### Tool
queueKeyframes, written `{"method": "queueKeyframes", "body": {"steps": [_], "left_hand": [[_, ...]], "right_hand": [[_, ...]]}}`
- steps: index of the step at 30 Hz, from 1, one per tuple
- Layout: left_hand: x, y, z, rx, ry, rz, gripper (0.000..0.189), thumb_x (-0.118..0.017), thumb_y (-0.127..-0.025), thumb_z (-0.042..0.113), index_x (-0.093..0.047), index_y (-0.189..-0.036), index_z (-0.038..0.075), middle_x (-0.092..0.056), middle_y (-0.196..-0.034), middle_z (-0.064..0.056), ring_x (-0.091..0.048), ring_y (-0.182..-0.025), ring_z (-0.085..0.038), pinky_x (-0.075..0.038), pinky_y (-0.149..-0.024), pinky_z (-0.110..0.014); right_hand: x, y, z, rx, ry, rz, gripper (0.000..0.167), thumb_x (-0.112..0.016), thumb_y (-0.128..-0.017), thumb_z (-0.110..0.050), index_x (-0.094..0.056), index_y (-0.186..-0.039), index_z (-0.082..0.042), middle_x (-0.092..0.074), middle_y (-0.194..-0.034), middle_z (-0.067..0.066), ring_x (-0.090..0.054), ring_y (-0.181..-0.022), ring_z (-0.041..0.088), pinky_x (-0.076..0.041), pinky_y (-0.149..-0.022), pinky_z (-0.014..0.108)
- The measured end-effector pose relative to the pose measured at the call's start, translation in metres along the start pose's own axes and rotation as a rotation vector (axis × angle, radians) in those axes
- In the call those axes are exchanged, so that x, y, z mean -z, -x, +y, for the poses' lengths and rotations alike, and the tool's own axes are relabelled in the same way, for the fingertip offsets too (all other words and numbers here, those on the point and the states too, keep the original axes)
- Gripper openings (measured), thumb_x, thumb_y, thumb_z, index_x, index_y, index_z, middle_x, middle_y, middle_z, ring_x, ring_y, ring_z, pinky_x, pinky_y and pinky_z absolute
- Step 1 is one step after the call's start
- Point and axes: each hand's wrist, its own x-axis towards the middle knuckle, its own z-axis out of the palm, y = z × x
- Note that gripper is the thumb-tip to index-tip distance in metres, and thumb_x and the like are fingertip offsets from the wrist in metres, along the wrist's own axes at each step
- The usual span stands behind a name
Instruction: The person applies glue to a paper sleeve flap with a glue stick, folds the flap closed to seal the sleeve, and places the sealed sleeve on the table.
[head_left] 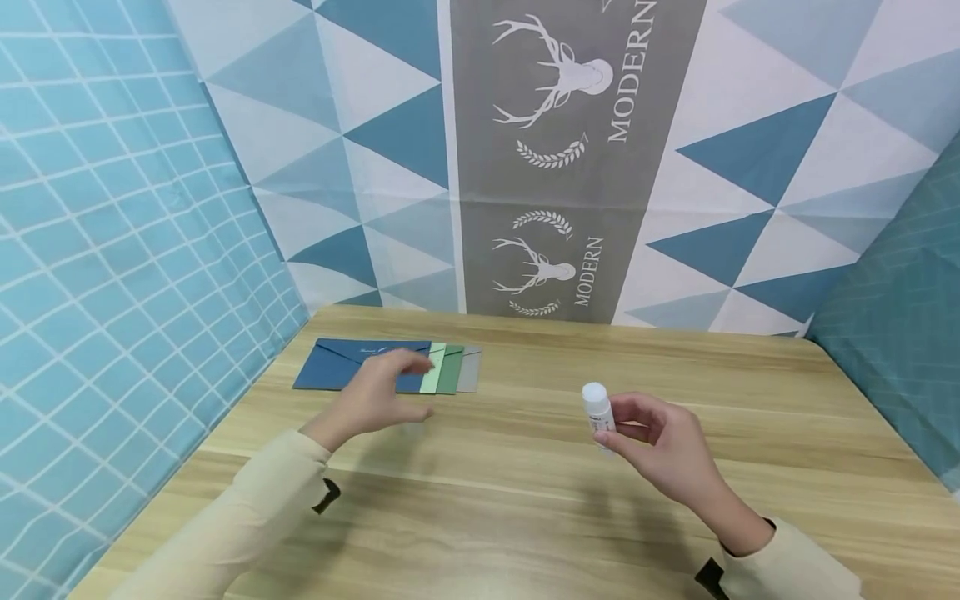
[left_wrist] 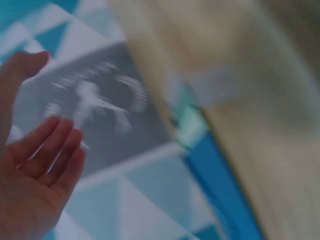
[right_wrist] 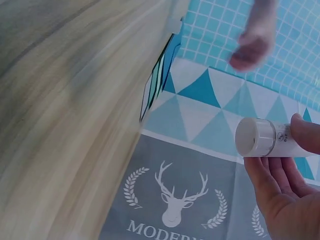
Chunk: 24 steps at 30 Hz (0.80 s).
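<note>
My right hand (head_left: 660, 446) pinches a glue stick (head_left: 597, 408), a small white capped cylinder, between thumb and fingers above the table. The glue stick stands nearly upright, tilted a little, cap on top. In the right wrist view its white cap (right_wrist: 254, 137) and some small dark print show. My left hand (head_left: 378, 393) hovers with thumb and fingers apart and nothing between them. Below and behind it lie a dark blue envelope (head_left: 330, 367) and overlapping light green (head_left: 433, 371), green (head_left: 450, 373) and grey (head_left: 470, 371) ones. In the left wrist view the envelopes are blurred.
The wood-grain table (head_left: 525, 517) ends at a patterned cloth (head_left: 390, 167) with triangles and deer heads behind it. A blue gridded cloth (head_left: 97, 208) hangs on the left, a teal one (head_left: 900, 317) on the right.
</note>
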Motion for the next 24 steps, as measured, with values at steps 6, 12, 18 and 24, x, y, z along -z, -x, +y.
{"method": "queueKeyframes", "body": {"steps": [6,12,18,24], "left_hand": [[-0.025,0.009,-0.034,0.043,-0.091,-0.168,0.039,-0.078,-0.074,0.016,-0.067,-0.108,0.001,-0.069,-0.104,-0.011,-0.061,-0.095,-0.023,-0.053,-0.081,-0.037],[-0.040,0.011,-0.037,0.092,-0.137,-0.176,0.028,-0.078,-0.069,0.010,-0.070,-0.095,0.007,-0.067,-0.090,-0.004,-0.059,-0.082,-0.015,-0.051,-0.068,-0.026],[-0.047,0.014,-0.041,0.066,-0.142,-0.151,0.016,-0.073,-0.071,0.007,-0.070,-0.086,0.010,-0.068,-0.085,-0.003,-0.059,-0.077,-0.013,-0.049,-0.065,-0.025],[-0.050,0.002,-0.027,0.007,-0.014,-0.088,0.016,-0.070,-0.076,0.003,-0.071,-0.093,0.003,-0.071,-0.089,-0.007,-0.062,-0.079,-0.013,-0.054,-0.069,-0.025]], "right_hand": [[0.001,0.001,0.003,-0.030,-0.006,-0.011,0.032,-0.077,-0.076,-0.002,-0.065,-0.106,0.005,-0.070,-0.098,0.020,-0.067,-0.083,-0.004,-0.056,-0.074,0.016],[-0.003,0.003,0.004,-0.019,-0.023,-0.014,0.033,-0.077,-0.077,0.000,-0.065,-0.107,0.006,-0.070,-0.097,0.019,-0.067,-0.084,-0.003,-0.056,-0.075,0.017],[-0.011,0.009,0.005,0.006,-0.024,-0.006,0.033,-0.078,-0.076,-0.002,-0.066,-0.107,0.003,-0.071,-0.095,0.016,-0.067,-0.083,-0.002,-0.057,-0.074,0.017],[-0.011,0.005,0.003,0.029,-0.013,0.000,0.031,-0.078,-0.076,-0.002,-0.068,-0.105,0.002,-0.072,-0.094,0.014,-0.067,-0.082,-0.002,-0.057,-0.074,0.019]]}}
